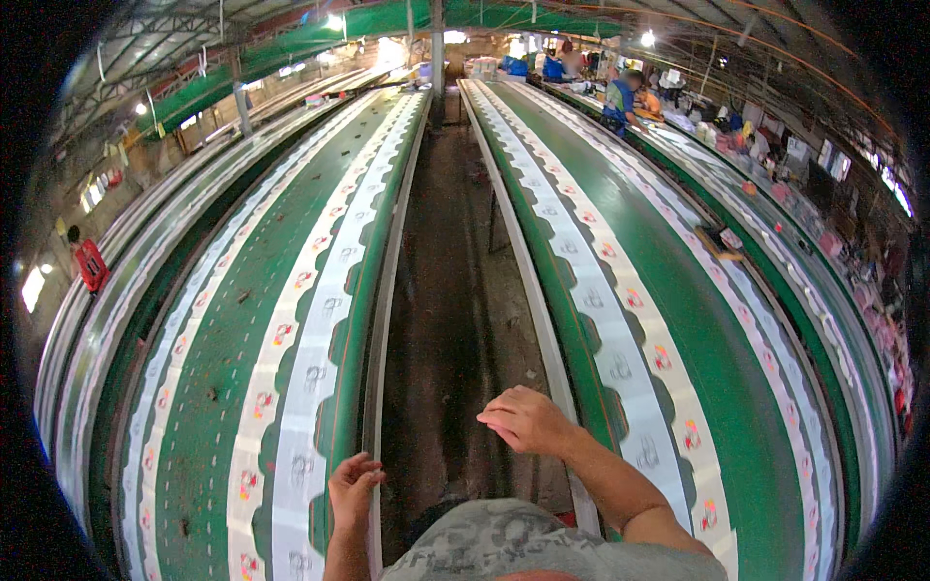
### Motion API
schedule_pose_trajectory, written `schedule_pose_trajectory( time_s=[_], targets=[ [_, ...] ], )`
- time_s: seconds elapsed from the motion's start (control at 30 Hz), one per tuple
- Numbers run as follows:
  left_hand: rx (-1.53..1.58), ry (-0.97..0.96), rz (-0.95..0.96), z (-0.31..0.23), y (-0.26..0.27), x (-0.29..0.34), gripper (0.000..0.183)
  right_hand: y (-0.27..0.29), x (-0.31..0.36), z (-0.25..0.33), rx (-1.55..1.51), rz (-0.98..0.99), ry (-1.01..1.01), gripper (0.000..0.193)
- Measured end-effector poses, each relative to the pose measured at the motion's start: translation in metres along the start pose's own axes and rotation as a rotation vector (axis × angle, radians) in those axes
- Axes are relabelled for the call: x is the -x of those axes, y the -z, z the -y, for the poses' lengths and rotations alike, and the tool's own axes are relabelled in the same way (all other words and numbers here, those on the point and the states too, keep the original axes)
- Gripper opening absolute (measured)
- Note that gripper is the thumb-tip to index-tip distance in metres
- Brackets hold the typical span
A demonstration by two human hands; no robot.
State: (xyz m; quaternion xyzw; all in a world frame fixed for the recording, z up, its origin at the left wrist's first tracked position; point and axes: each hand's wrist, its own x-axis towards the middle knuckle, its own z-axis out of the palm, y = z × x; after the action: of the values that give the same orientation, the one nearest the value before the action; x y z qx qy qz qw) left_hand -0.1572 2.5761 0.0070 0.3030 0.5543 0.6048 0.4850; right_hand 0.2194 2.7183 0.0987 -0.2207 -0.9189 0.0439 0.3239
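My left hand (355, 487) is held beside the edge of the left green printing table (341, 426). Its fingers are loosely curled and apart, with nothing visible between them. Over the dark aisle (450, 290), my right hand (525, 419) hangs in front of my body, its fingers bent and pressed together. No object shows in it, though its palm is turned away. Nearest the left hand runs a strip of white printed fabric pieces (320, 329) with scalloped edges. A similar white strip (605, 334) lies on the right table (712, 320), beyond the right hand.
Cream strips with small red prints (263, 399) run alongside the white ones. A wooden-framed tool (719, 242) rests on the right table's far edge. A person in blue (620, 102) stands at the far right, another in red (90, 263) at the left. A post (438, 58) stands at the aisle's end.
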Motion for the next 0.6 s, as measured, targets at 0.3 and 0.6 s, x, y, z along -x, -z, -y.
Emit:
schedule_pose_trajectory(
  time_s=[0.3,0.6],
  targets=[
    [0.025,-0.014,0.245,-0.073,-0.183,-0.333,0.044,-0.007,-0.095,-0.275,0.024,-0.02,-0.285,0.019],
    [-0.109,-0.124,0.694,-0.103,-0.377,-0.653,0.043,0.003,-0.06,-0.588,0.277,-0.157,-0.743,0.016]
  ],
)
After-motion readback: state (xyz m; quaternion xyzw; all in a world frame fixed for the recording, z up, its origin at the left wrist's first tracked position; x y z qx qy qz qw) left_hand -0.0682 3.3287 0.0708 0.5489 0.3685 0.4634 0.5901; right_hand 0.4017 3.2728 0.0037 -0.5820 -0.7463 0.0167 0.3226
